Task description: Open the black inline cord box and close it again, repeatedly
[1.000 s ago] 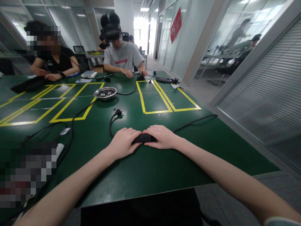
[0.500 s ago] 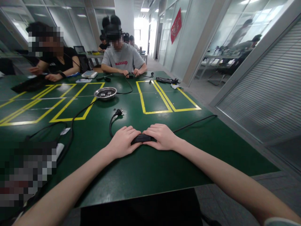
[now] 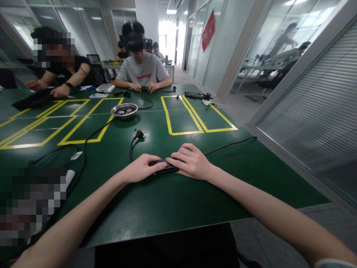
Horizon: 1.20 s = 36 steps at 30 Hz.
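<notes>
A black power adapter [image 3: 167, 169], a slim elongated block, lies low over the green table between my hands. My left hand [image 3: 141, 168] is closed around its left end, thumb along the top. Across the right end rest the stretched fingers of my right hand [image 3: 192, 162], slightly apart; its thumb is hidden. A thick cord runs from behind my left hand to a black plug [image 3: 139, 134] on the table. From behind my right hand, a thin black cable [image 3: 231, 144] trails to the right.
A metal bowl [image 3: 124, 111] with small metal parts stands beyond the plug. Yellow tape [image 3: 186, 133] marks rectangles on the table [image 3: 156, 208]. Black cords [image 3: 84, 158] lie at left. Two people sit across, one with hands [image 3: 143, 88] on a small black object. A folded black stand-like object [image 3: 196, 95] lies far right.
My right hand has loosened from a wrapped grip, its fingers now stretched over the top. My left thumb has slid onto the adapter's top. Across the table, the co-worker's hands shifted left.
</notes>
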Available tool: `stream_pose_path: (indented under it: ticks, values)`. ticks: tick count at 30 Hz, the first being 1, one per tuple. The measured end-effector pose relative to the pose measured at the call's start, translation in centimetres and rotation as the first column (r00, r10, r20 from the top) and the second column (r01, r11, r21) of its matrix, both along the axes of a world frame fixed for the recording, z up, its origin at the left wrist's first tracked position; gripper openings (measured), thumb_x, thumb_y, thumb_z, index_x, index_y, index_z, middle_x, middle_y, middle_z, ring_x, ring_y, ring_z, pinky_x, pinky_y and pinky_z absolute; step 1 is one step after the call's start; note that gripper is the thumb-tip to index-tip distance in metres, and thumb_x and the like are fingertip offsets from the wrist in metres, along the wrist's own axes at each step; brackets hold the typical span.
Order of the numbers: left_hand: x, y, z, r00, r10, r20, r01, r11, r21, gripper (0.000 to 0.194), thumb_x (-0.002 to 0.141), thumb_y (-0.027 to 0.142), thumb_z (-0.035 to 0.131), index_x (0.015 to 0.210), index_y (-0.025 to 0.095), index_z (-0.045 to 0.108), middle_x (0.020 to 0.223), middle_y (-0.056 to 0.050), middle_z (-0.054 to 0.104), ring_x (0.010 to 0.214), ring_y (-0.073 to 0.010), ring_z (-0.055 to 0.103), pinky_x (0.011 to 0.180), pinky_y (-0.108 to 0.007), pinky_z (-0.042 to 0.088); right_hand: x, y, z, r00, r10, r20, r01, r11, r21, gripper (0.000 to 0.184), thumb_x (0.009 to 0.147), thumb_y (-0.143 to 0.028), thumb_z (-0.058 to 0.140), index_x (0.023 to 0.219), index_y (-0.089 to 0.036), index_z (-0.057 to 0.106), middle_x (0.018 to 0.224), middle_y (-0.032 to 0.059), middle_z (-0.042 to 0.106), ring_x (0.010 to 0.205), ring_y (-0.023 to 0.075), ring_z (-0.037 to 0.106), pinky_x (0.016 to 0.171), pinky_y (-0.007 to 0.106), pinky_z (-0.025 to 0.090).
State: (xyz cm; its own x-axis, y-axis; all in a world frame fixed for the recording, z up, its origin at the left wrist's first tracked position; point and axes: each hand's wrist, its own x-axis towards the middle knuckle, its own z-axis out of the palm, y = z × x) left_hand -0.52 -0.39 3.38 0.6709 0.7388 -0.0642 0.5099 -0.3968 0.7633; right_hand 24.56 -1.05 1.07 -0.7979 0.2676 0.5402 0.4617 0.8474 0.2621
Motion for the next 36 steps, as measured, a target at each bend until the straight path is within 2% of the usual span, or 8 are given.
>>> stream_pose_path:
  ticks: [2,5,9,12,20,25,32,36]
  values:
    - [-0.1,0.2,0.0,0.999,-0.013,0.036,0.014,0.999,-0.032,0.049,0.094,0.060,0.057,0.093,0.014,0.072,0.081,-0.002,0.070,0.071,-0.0174,0.061,0.064,-0.026,0.044,-0.3,0.1,-0.1,1.000,-0.021,0.019,0.024,0.992,-0.123,0.030,0.103,-0.034,0.055,0.126,-0.017,0.064,0.105,0.0115,0.073,0.093,0.0240,0.064,0.089,0.040,0.043]
    - [-0.4,0.4,-0.2,1.000,0.012,-0.004,-0.011,0.985,0.171,0.040,0.091,0.055,0.065,0.102,0.017,0.073,0.091,-0.004,0.075,0.079,-0.0200,0.066,0.070,-0.028,0.047,-0.7,0.3,-0.1,0.998,-0.061,0.029,0.068,0.921,-0.384,0.042,0.094,-0.043,0.070,0.124,-0.015,0.062,0.100,0.0101,0.073,0.088,0.0240,0.065,0.083,0.037,0.043]
    - [-0.6,0.5,-0.7,0.991,0.023,-0.133,0.052,0.845,0.532,0.034,0.092,0.051,0.069,0.101,0.019,0.071,0.088,-0.005,0.074,0.082,-0.0226,0.067,0.080,-0.034,0.048,-1.2,0.3,0.2,0.983,-0.173,0.060,0.171,0.745,-0.645,0.035,0.090,-0.045,0.076,0.107,-0.018,0.062,0.091,0.0055,0.072,0.078,0.0212,0.063,0.076,0.032,0.039]
    - [-0.4,0.4,-1.2,0.986,0.002,-0.170,0.105,0.780,0.617,0.032,0.094,0.048,0.067,0.104,0.018,0.067,0.091,-0.006,0.073,0.084,-0.0238,0.067,0.084,-0.038,0.049,-1.4,0.2,0.4,0.969,-0.222,0.108,0.236,0.698,-0.676,0.028,0.090,-0.040,0.076,0.099,-0.019,0.060,0.085,0.0036,0.069,0.075,0.0207,0.060,0.074,0.031,0.037]
    - [-0.1,0.2,-1.6,0.973,-0.027,-0.231,0.175,0.740,0.649,0.028,0.102,0.045,0.055,0.092,0.019,0.059,0.085,-0.004,0.068,0.080,-0.0221,0.064,0.082,-0.037,0.047,-1.0,0.3,0.2,0.986,-0.158,0.050,0.154,0.765,-0.626,0.025,0.092,-0.039,0.074,0.098,-0.019,0.059,0.089,0.0046,0.069,0.078,0.0206,0.059,0.076,0.032,0.036]
    - [-0.2,0.1,-1.4,0.976,-0.013,-0.219,0.152,0.761,0.631,0.033,0.100,0.051,0.057,0.092,0.019,0.062,0.083,-0.004,0.067,0.078,-0.0215,0.062,0.078,-0.035,0.045,-0.8,0.4,0.0,0.990,-0.142,0.016,0.123,0.789,-0.601,0.021,0.097,-0.038,0.068,0.095,-0.018,0.061,0.089,0.0059,0.068,0.082,0.0213,0.060,0.076,0.032,0.037]
    - [-0.2,0.1,-1.5,0.971,-0.004,-0.239,0.151,0.786,0.600,0.036,0.104,0.050,0.049,0.089,0.019,0.060,0.083,-0.004,0.066,0.075,-0.0208,0.060,0.077,-0.035,0.044,-0.6,0.6,-0.2,0.992,-0.098,-0.085,0.031,0.815,-0.579,0.027,0.093,-0.041,0.073,0.102,-0.016,0.067,0.091,0.0065,0.069,0.085,0.0216,0.060,0.076,0.033,0.041]
    - [-0.4,0.1,-1.2,0.973,0.004,-0.231,0.136,0.800,0.584,0.037,0.101,0.053,0.054,0.090,0.019,0.062,0.082,-0.003,0.066,0.074,-0.0201,0.060,0.076,-0.033,0.042,-0.4,0.8,-0.4,0.988,-0.088,-0.130,0.000,0.830,-0.558,0.025,0.099,-0.039,0.066,0.101,-0.015,0.070,0.087,0.0070,0.069,0.085,0.0221,0.060,0.076,0.034,0.043]
